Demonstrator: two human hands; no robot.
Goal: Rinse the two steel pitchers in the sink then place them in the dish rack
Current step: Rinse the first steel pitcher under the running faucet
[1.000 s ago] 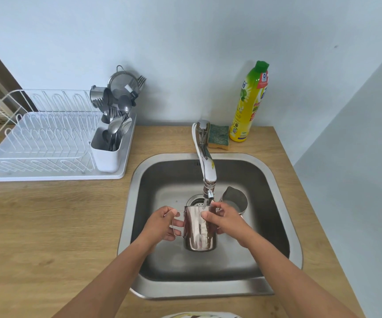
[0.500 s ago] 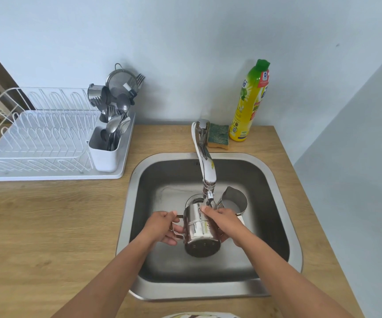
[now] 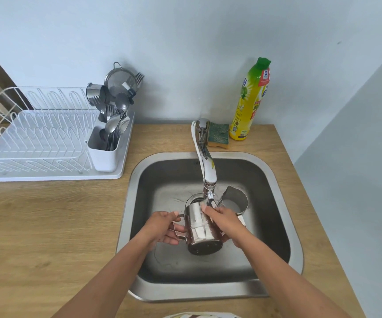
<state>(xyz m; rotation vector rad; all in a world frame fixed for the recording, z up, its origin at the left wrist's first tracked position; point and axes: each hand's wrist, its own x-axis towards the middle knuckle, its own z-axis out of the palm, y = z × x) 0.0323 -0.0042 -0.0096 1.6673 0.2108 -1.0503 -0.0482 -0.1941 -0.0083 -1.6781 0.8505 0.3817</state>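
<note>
A steel pitcher (image 3: pixel 200 228) is held over the steel sink (image 3: pixel 284 226), right under the faucet spout (image 3: pixel 209 180), tipped so its mouth leans away from me and its base faces me. My left hand (image 3: pixel 162 228) grips its handle on the left. My right hand (image 3: pixel 225 222) wraps its right side near the rim. A second steel pitcher (image 3: pixel 234 200) stands upright on the sink floor, just behind my right hand. The white dish rack (image 3: pixel 36 143) sits on the counter at the left.
A white cutlery holder (image 3: pixel 104 154) with spoons, forks, a strainer and a cup stands at the rack's right end. A green sponge (image 3: pixel 218 135) and a yellow dish-soap bottle (image 3: pixel 249 102) sit behind the sink. The wooden counter (image 3: pixel 48 226) surrounds the sink.
The pitcher has gone from upright to tipped, its mouth leaning away and its base turning toward me. Both hands stayed on it under the faucet.
</note>
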